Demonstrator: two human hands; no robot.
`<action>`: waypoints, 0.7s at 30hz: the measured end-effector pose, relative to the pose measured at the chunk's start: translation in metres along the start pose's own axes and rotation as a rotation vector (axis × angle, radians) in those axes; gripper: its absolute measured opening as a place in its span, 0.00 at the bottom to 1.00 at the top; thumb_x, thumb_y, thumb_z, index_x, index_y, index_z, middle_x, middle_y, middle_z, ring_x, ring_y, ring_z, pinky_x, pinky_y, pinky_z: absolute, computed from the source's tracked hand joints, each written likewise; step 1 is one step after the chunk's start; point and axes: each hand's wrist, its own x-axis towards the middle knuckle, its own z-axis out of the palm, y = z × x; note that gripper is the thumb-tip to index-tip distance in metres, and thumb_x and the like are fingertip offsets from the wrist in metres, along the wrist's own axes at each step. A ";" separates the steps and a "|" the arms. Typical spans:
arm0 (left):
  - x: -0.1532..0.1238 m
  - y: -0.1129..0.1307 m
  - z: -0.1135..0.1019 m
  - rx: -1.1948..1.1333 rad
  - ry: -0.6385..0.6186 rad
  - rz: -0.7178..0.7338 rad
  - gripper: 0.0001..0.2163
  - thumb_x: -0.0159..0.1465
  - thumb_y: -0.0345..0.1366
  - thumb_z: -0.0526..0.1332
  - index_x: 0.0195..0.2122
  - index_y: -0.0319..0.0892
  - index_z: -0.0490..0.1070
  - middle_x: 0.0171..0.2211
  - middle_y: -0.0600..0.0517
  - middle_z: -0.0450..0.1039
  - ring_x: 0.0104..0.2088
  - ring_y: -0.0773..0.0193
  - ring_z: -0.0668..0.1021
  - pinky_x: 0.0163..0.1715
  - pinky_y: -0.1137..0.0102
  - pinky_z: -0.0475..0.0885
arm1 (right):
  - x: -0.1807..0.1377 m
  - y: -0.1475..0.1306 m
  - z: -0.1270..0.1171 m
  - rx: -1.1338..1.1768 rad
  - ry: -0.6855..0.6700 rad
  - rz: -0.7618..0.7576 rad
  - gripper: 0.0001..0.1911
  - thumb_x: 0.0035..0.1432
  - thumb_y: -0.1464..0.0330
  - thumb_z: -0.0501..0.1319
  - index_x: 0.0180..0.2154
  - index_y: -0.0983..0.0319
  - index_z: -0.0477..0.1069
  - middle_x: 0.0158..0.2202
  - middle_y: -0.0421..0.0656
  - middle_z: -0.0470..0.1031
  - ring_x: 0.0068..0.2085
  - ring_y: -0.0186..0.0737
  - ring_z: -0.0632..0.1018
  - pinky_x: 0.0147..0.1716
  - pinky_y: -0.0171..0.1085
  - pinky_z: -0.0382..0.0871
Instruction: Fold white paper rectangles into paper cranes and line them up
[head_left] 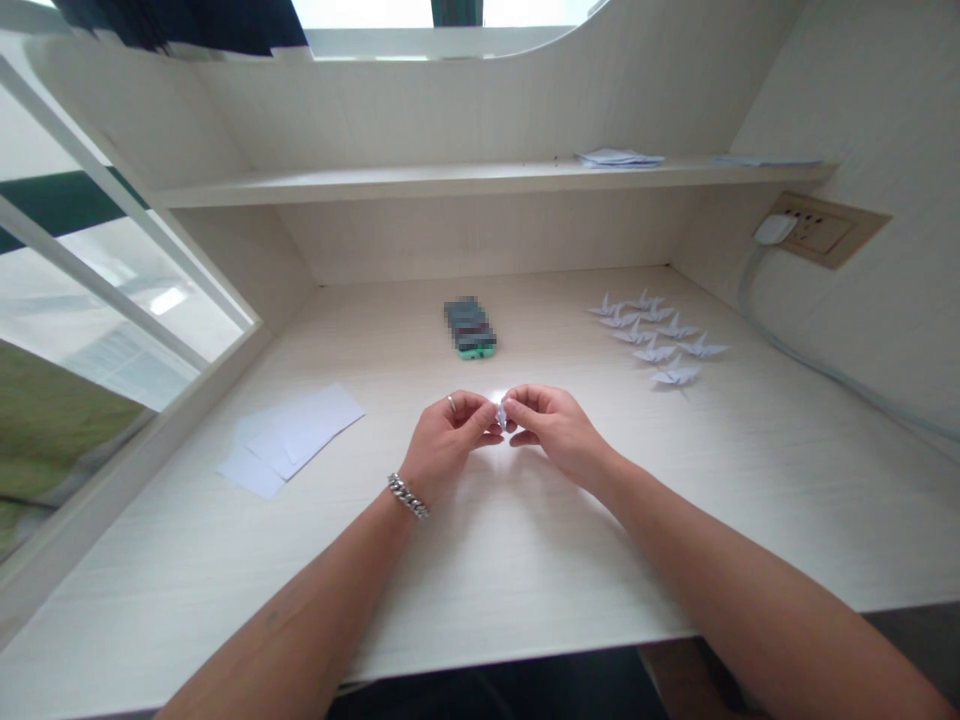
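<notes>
Between my fingertips, over the middle of the desk [465,560], is a small folded piece of white paper [502,416]. My left hand [454,430] pinches it from the left side, thumb and forefinger closed; a ring and a chain bracelet are on this arm. From the right, my right hand [551,425] pinches the same paper with thumb and forefinger. Most of the folded paper is covered by the fingers, so its exact shape is hard to make out. Several white origami cranes [676,373] stand grouped at the back right.
Loose white paper sheets [300,435] lie overlapping on the left. A phone [471,328] with a green edge lies behind my hands. Above runs a shelf [420,182] with a paper stack [619,158]. A white charger [775,229] sits in the wall socket, its cable [810,365] trailing right.
</notes>
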 end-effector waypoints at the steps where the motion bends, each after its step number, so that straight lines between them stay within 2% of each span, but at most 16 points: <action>1: 0.000 0.000 0.000 0.001 0.006 -0.001 0.13 0.56 0.42 0.68 0.33 0.37 0.71 0.28 0.51 0.76 0.29 0.65 0.79 0.34 0.66 0.78 | 0.000 0.001 0.000 -0.017 -0.002 -0.010 0.15 0.51 0.57 0.65 0.30 0.63 0.70 0.28 0.39 0.73 0.29 0.32 0.73 0.29 0.33 0.69; 4: -0.001 0.000 0.001 0.059 0.038 0.002 0.13 0.55 0.38 0.68 0.37 0.37 0.70 0.27 0.51 0.77 0.28 0.64 0.79 0.33 0.66 0.78 | 0.001 0.003 0.001 -0.107 -0.010 -0.060 0.14 0.52 0.58 0.64 0.30 0.63 0.70 0.28 0.39 0.73 0.29 0.32 0.73 0.28 0.33 0.69; 8: -0.001 0.002 0.003 0.146 0.098 0.012 0.10 0.54 0.35 0.68 0.35 0.36 0.71 0.27 0.50 0.76 0.27 0.65 0.79 0.31 0.68 0.77 | 0.001 0.004 0.002 -0.144 -0.014 -0.063 0.13 0.52 0.58 0.63 0.31 0.63 0.70 0.29 0.39 0.73 0.29 0.33 0.73 0.28 0.33 0.69; 15: 0.001 0.004 -0.001 0.085 0.228 0.063 0.11 0.54 0.34 0.67 0.37 0.37 0.71 0.30 0.51 0.76 0.26 0.66 0.79 0.30 0.68 0.79 | 0.006 0.003 -0.003 0.003 0.173 -0.029 0.13 0.52 0.59 0.63 0.31 0.62 0.68 0.29 0.41 0.72 0.32 0.36 0.76 0.26 0.32 0.70; 18: 0.002 0.002 -0.002 0.149 0.209 0.115 0.11 0.55 0.36 0.67 0.37 0.37 0.72 0.30 0.51 0.76 0.25 0.65 0.79 0.29 0.68 0.78 | 0.008 0.006 -0.005 -0.125 0.183 -0.051 0.11 0.53 0.61 0.61 0.32 0.62 0.67 0.28 0.41 0.73 0.30 0.36 0.76 0.26 0.33 0.70; 21: 0.001 -0.001 -0.002 0.243 0.179 0.167 0.09 0.57 0.37 0.65 0.36 0.38 0.72 0.30 0.50 0.76 0.25 0.65 0.79 0.28 0.69 0.78 | 0.007 0.008 -0.006 -0.352 0.183 -0.136 0.09 0.54 0.63 0.61 0.34 0.61 0.68 0.28 0.40 0.74 0.30 0.37 0.76 0.28 0.34 0.68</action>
